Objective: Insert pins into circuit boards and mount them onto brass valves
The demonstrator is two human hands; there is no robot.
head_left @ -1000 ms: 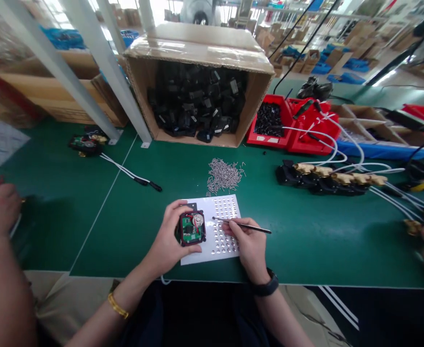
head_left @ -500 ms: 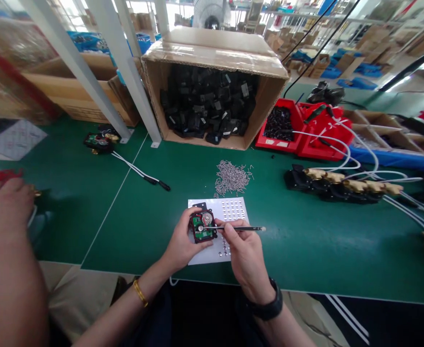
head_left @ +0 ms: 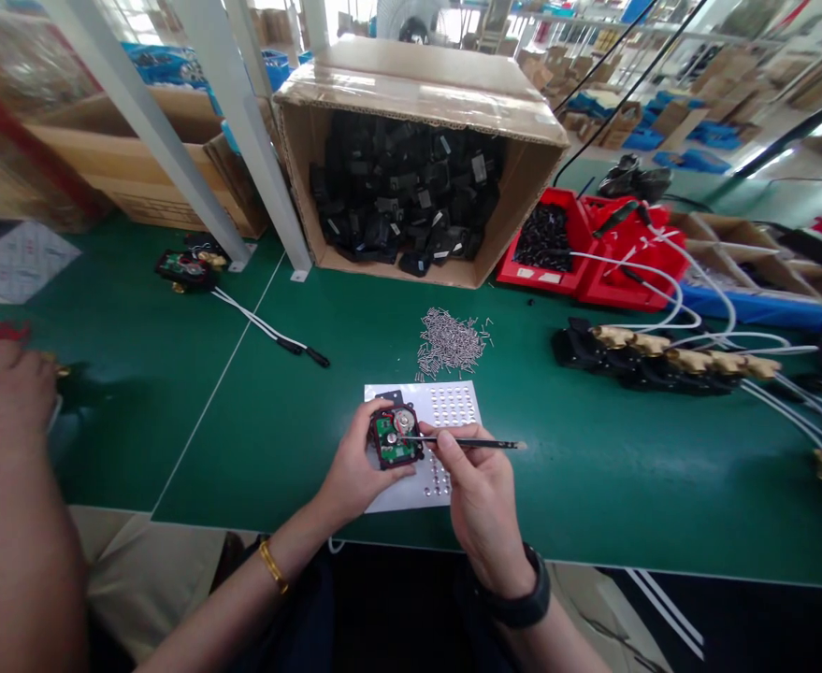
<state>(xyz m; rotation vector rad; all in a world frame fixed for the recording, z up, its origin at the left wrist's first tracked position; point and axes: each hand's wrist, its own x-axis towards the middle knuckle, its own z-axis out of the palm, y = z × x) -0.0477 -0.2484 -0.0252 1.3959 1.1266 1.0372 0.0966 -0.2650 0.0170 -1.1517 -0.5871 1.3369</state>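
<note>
Held by its edges in my left hand [head_left: 355, 469] is an open black device housing [head_left: 385, 452] with a green circuit board, a round metal part and red wires inside. My right hand [head_left: 477, 472] is closed around a thin dark tool [head_left: 481, 443], like tweezers or a slim screwdriver, lying almost level. Its tip is over the board, close to a small round silver piece; whether it touches cannot be told. Beneath the housing lies a white sheet [head_left: 382, 502] with rows of small shiny round pieces [head_left: 454, 406].
A pile of small screws [head_left: 451, 342] lies behind the sheet. Farther back stands a cardboard box [head_left: 537, 140] of black housings. Red bins [head_left: 579, 280] and brass-fitted units [head_left: 663, 360] are at right. Another wired unit [head_left: 184, 270] and a co-worker's hand [head_left: 4, 383] are at left.
The tool's tip has shifted slightly to the right, away from the round silver piece. Both hands keep their grips, and the housing stays almost in place.
</note>
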